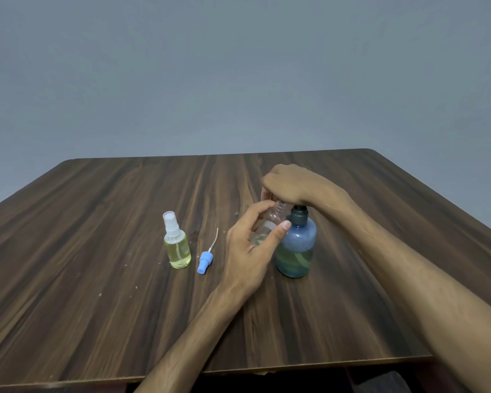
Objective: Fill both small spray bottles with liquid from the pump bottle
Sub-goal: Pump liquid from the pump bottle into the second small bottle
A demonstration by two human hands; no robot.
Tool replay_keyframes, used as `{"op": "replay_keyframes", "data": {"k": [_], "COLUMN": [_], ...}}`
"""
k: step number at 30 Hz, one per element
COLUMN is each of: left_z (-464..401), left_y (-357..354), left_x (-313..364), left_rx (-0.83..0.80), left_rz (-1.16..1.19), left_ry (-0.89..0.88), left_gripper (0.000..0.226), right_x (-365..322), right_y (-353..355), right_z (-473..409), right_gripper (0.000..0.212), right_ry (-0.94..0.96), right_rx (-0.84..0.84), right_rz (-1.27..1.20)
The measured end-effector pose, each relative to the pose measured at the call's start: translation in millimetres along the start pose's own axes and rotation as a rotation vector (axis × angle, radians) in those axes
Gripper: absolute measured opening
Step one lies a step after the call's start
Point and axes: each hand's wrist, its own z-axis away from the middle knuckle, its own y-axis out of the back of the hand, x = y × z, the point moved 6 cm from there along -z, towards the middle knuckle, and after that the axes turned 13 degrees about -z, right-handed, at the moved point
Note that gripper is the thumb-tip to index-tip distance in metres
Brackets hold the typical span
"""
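Between the two hands, a clear, uncapped spray bottle [268,225] stands tilted with its threaded neck up under the spout of the blue pump bottle [296,246]. The left hand [250,251] curls round its body, thumb on the near side and fingers behind — a full wrap, not a fingertip pinch. The right hand [292,184] lies over the pump head, palm down and pressing; whether its fingers curl round the spout cannot be told, as the hand hides it.

Only a little liquid shows in the bottom of the clear bottle, so it is probably very light and thin-walled, likely to flex if squeezed and to turn slippery if liquid runs down it. Mid-body looks the best place to hold it, leaving the neck free. The pump bottle, part full, is likely heavier and steadier under a downward push.

Left of the left hand lie a blue spray cap [205,260] with its dip tube and, beyond it, a capped spray bottle [177,245] of yellow liquid, upright on the wooden table [97,222].
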Motion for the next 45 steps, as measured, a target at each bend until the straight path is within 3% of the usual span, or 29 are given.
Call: {"op": "replay_keyframes", "data": {"k": [15, 19, 27, 31, 35, 40, 45], "left_z": [1, 0, -1, 0, 0, 0, 0], "left_y": [1, 0, 0, -1, -1, -1, 0], "left_x": [-1, 2, 1, -3, -1, 0, 5], "left_rx": [0.000, 0.006, -0.004, -0.007, -0.007, 0.000, 0.008], "left_rz": [-0.024, -0.017, -0.006, -0.011, 0.005, -0.003, 0.015], "left_ry": [-0.012, 0.003, -0.004, -0.002, -0.006, -0.012, -0.015], "left_gripper": [0.030, 0.029, 0.029, 0.031, 0.031, 0.030, 0.029], "right_x": [0, -1, 6, 3, -3, 1, 3], "right_y": [5, -5, -5, 5, -5, 7, 3], "right_z": [6, 5, -2, 4, 9, 8, 7], "right_gripper": [0.051, 0.061, 0.036, 0.045, 0.041, 0.040, 0.040], "right_ry": [-0.029, -0.020, -0.048, -0.001, 0.023, -0.013, -0.020], "right_rx": [0.043, -0.035, -0.008, 0.034, -0.057, 0.056, 0.052], "right_rz": [-0.046, 0.014, -0.016, -0.131, -0.083, -0.175, -0.164]}}
